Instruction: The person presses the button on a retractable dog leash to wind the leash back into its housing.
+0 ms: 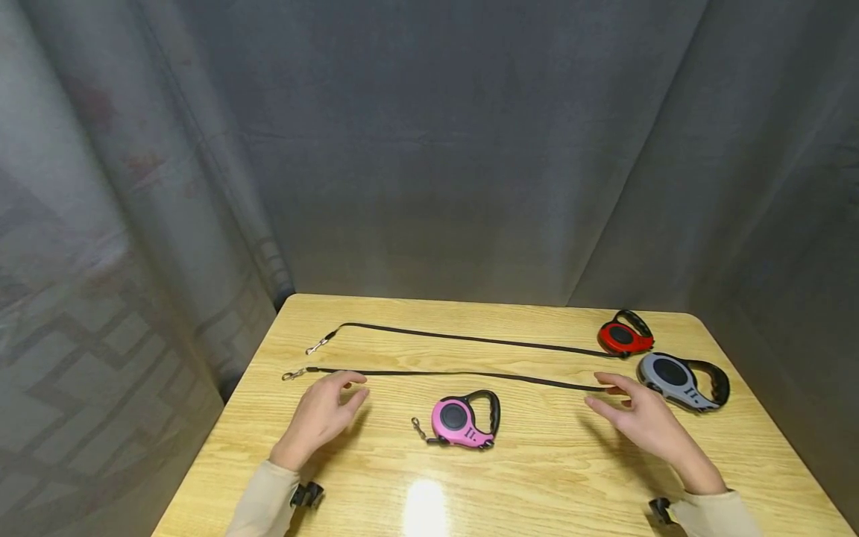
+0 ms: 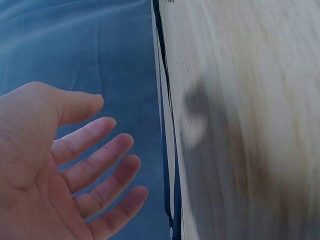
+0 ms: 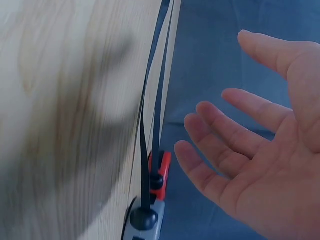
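My left hand (image 1: 323, 412) hovers over the table's left part, near the clip end of the grey leash's black strap; its relaxed fingers hold nothing in the left wrist view. On the other side, my right hand (image 1: 640, 418) is just left of the grey retractable dog leash (image 1: 669, 373), fingers loosely bent and nothing between them. Between the hands lies a pink retractable leash (image 1: 452, 419), its strap wound in and its small metal clip (image 1: 418, 428) at its left. Behind the grey one sits a red retractable leash (image 1: 620, 337), its black strap (image 1: 470, 338) drawn out leftward.
The wooden table (image 1: 537, 477) ends at grey curtains (image 1: 429, 186) behind and at both sides. Two metal clips, the rear clip (image 1: 317, 346) and the front clip (image 1: 294, 374), lie at the straps' left ends. A bright reflection shows near the front.
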Motion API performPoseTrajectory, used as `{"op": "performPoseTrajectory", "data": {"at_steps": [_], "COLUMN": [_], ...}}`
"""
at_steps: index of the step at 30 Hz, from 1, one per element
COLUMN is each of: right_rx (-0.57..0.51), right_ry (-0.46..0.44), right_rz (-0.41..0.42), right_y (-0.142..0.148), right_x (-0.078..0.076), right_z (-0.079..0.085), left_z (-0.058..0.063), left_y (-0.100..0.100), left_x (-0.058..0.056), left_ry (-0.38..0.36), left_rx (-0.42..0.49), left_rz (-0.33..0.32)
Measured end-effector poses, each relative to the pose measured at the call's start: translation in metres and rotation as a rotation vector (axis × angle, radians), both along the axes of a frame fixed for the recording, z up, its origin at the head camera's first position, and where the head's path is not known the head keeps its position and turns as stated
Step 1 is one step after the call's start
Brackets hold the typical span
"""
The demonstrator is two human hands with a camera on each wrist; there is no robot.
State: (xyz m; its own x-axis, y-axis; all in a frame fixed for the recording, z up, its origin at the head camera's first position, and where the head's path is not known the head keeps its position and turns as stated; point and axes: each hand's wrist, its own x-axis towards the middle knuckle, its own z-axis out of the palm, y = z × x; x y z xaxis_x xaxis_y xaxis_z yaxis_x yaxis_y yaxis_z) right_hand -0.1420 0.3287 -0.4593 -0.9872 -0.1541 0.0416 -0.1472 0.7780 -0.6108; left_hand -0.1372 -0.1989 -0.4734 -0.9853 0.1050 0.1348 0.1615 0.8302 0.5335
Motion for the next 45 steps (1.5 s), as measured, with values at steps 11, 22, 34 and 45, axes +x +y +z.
{"op": "performPoseTrajectory", "data": {"at_steps": [11, 22, 34, 45], "right_rx": [0.081, 0.153, 0.197, 0.247], "right_ry": [0.009, 0.037, -0.058, -0.053], "right_rz": [-0.057, -0.100, -0.189, -0.264], "right_y": [0.026, 0.060, 0.092, 0.114], "right_x": [-0.001, -0.003, -0.007, -0.010], "right_z": [0.006, 0.004, 0.004, -0.002], "left_z": [-0.003, 0.002, -0.001, 0.004], "left_y": [-0.017, -0.038, -0.055, -0.075], "left_x": [-0.003, -0.008, -0.012, -0.012], "left_ry": [0.014, 0.057, 0.095, 0.044], "left_rx": [0.001, -0.006, -0.009, -0.027], "left_rz": [0.037, 0.094, 0.106, 0.155]}}
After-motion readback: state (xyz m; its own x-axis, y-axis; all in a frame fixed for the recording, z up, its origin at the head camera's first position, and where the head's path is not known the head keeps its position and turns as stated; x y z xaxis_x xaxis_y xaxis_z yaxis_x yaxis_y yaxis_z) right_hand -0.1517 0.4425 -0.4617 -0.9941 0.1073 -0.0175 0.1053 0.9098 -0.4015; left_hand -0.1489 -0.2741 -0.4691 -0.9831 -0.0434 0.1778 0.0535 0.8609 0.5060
